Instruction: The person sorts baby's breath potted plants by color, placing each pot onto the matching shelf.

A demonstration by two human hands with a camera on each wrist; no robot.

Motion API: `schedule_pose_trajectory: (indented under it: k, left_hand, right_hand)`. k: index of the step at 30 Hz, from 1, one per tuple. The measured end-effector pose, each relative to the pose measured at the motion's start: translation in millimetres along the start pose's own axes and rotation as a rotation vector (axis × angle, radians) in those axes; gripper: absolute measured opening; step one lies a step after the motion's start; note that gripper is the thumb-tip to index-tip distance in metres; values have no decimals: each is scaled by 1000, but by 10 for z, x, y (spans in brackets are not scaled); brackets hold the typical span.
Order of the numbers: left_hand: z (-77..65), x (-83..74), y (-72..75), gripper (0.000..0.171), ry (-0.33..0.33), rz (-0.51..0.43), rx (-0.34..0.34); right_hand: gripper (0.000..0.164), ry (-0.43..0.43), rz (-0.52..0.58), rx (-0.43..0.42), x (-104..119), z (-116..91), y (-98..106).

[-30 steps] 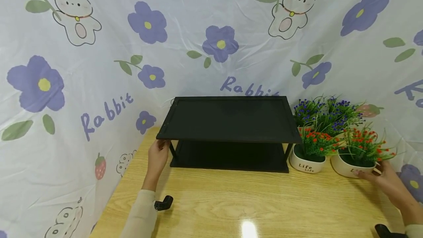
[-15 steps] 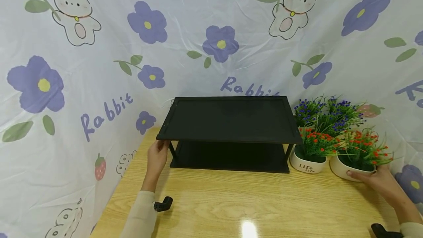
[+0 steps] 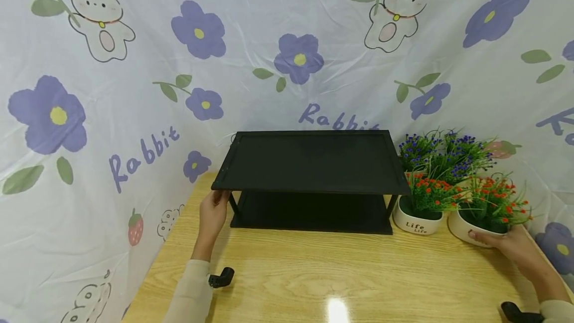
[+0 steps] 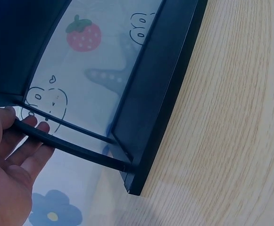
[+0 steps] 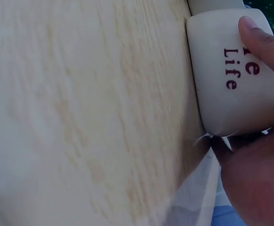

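A black two-tier shelf (image 3: 309, 161) stands on the wooden table against the back cloth. At its left end my left hand (image 3: 213, 216) holds a side post just below the top board; the left wrist view has the fingers curled round this thin post (image 4: 85, 153). Over on the right, my right hand (image 3: 520, 250) grips a white oval flowerpot (image 5: 217, 94) of artificial red flowers. The thumb (image 5: 259, 40) lies across its "Life" lettering, and the other fingers go round its far end, partly hidden.
Another white pot (image 3: 417, 223) with red flowers sits between the shelf and the held pot. Purple-flowered plants (image 3: 462, 156) stand behind them. A cloth printed with rabbits and flowers (image 3: 264, 49) hangs around the table (image 3: 314, 268).
My right hand has moved a little left, its thumb farther across the pot's front. The pot and its red flowers have shifted slightly left. My left hand stays on the shelf post.
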State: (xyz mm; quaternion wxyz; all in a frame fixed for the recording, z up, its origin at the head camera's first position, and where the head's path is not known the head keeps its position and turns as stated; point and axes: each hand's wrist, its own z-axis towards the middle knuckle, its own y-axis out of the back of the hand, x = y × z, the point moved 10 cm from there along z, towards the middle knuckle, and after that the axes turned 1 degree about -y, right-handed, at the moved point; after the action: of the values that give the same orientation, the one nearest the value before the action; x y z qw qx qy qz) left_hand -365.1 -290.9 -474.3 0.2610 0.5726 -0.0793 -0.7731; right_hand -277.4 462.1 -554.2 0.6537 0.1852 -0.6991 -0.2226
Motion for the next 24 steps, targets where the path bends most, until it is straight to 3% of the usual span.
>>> schedule_pose_trajectory:
  k: [7, 24]
  left_hand:
    - [4, 11, 1, 44, 4, 5, -2]
    - [9, -21, 46, 37, -41, 38, -56]
  right_hand:
    - [106, 77, 47, -33, 25, 17, 21]
    - [110, -34, 99, -89, 29, -83, 170]
